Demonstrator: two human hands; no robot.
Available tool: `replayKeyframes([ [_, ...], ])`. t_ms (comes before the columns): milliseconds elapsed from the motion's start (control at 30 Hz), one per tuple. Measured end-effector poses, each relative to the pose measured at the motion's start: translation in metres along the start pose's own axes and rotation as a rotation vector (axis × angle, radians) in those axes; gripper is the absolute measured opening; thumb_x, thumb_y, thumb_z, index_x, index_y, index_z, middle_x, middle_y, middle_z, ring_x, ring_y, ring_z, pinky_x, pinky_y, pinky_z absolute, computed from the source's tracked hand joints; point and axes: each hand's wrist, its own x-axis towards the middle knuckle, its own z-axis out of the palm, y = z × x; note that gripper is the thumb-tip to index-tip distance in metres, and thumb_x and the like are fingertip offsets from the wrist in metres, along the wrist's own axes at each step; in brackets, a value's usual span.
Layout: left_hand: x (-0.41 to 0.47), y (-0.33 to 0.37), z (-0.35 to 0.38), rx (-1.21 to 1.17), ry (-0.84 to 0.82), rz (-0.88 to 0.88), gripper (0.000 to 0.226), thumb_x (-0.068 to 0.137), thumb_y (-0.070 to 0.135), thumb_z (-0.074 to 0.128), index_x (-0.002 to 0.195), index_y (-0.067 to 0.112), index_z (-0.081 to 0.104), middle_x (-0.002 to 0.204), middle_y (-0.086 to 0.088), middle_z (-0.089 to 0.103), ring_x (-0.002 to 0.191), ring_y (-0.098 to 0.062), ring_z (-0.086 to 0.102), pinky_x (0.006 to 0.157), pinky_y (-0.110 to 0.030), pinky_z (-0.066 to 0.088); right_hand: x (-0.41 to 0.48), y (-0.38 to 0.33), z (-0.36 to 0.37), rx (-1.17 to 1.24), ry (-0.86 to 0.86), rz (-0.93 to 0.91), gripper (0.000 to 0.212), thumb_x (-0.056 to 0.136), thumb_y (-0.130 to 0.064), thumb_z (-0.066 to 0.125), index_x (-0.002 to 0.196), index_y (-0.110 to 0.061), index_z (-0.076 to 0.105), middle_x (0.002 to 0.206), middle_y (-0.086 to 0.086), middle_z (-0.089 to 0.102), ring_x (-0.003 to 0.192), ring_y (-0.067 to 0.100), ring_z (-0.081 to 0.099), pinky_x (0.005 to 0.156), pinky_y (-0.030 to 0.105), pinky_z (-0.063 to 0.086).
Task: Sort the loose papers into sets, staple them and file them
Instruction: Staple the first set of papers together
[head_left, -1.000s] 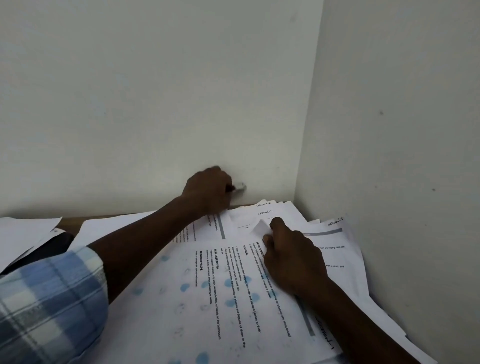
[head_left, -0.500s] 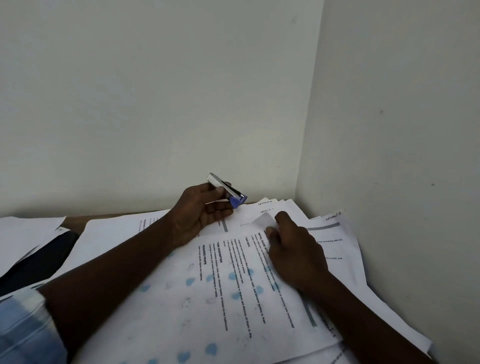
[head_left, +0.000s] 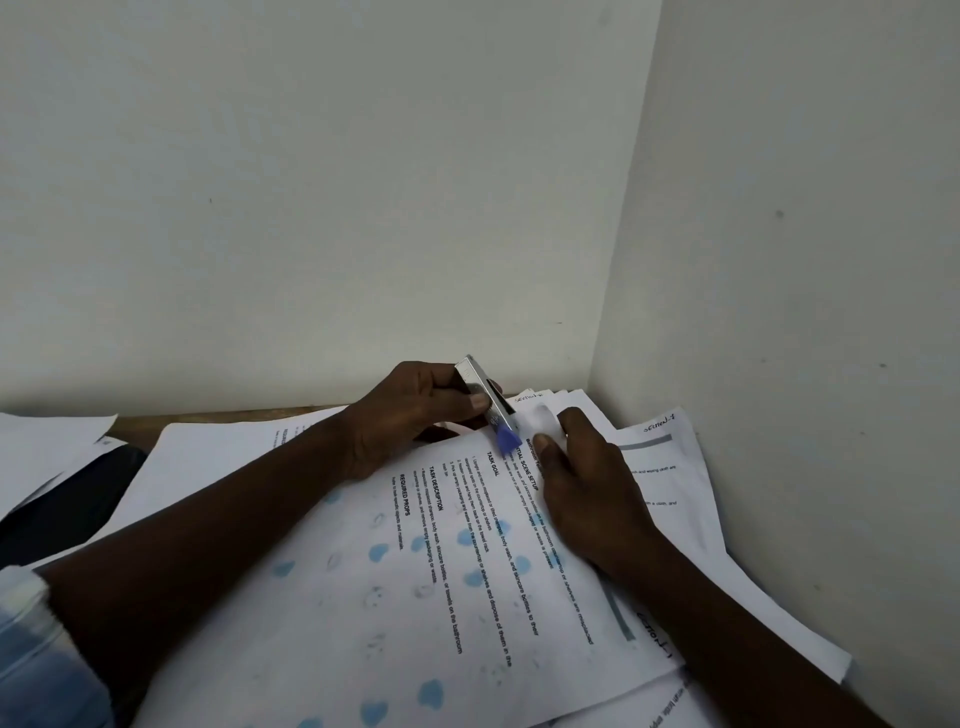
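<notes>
Nearest, bottom left, a checked sleeve (head_left: 31, 649); both bare forearms reach out over the printed set (head_left: 363, 597), which lies on top of the heap, text running sideways, blue blots across it. Right hand (head_left: 587, 493) lies on the set's far right part, thumb and forefinger pinching the far corner, which is lifted a little and blurred. Just left of that, the left hand (head_left: 410, 415) grips the stapler (head_left: 488, 402), fingers curled round its body and thumb on the metal top. The stapler's long axis runs diagonally, far-left end high and blue nose down and near-right, aimed at the pinched corner. The nose sits at the set's far edge just beside the right thumb; I can't tell if the sheets are in the mouth yet. Judgement: stapling step, the nose needs a short push rightward onto the corner, and the left hand is the one to do it while the right keeps the sheets square; risk is the thumb being so close. Beyond and under, more papers (head_left: 675, 467) fan into the corner, some marked by hand. A dark thing (head_left: 67, 499) lies at left, a strip of table (head_left: 208, 418) behind, then bare walls (head_left: 311, 208).
</notes>
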Motion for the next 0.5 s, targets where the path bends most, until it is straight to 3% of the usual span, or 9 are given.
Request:
replayKeyframes([
  [167, 0.0020, 0.0001, 0.0017, 0.013, 0.031, 0.036, 0.013, 0.100, 0.010, 0.063, 0.103, 0.011, 0.075, 0.101, -0.007, 0.079, 0.094, -0.019, 0.076, 0.082, -0.032, 0.060, -0.0005, -0.0018, 0.0011, -0.018, -0.009, -0.019, 0.020, 0.108, -0.038, 0.043, 0.098, -0.021, 0.043, 0.082, -0.001, 0.057, 0.081, 0.027, 0.059, 0.077, 0.049, 0.052],
  [300, 0.0039, -0.0033, 0.0042, 0.054, 0.059, 0.094, 0.012, 0.100, 0.008, 0.063, 0.101, 0.010, 0.075, 0.093, -0.001, 0.079, 0.089, -0.014, 0.074, 0.081, -0.030, 0.058, -0.0007, -0.0024, 0.0010, 0.026, -0.021, 0.014, 0.023, 0.106, -0.042, 0.044, 0.120, -0.024, 0.050, 0.104, 0.001, 0.067, 0.098, 0.028, 0.063, 0.088, 0.049, 0.052],
  [400, 0.0037, -0.0062, 0.0067, 0.081, 0.069, 0.134, 0.012, 0.101, 0.008, 0.062, 0.104, 0.009, 0.074, 0.093, 0.000, 0.080, 0.088, -0.012, 0.073, 0.080, -0.025, 0.057, -0.0009, -0.0068, -0.0019, 0.182, -0.016, 0.082, 0.044, 0.101, -0.064, 0.041, 0.126, -0.032, 0.057, 0.112, -0.009, 0.070, 0.107, 0.018, 0.064, 0.097, 0.046, 0.051],
  [500, 0.0040, -0.0085, 0.0068, 0.057, 0.061, 0.140, 0.011, 0.101, 0.009, 0.062, 0.104, 0.009, 0.073, 0.097, -0.005, 0.079, 0.091, -0.018, 0.073, 0.084, -0.033, 0.054, -0.0022, -0.0093, -0.0040, 0.245, 0.021, 0.035, 0.062, 0.086, -0.085, 0.043, 0.114, -0.034, 0.063, 0.104, -0.015, 0.071, 0.101, 0.010, 0.066, 0.093, 0.045, 0.054],
])
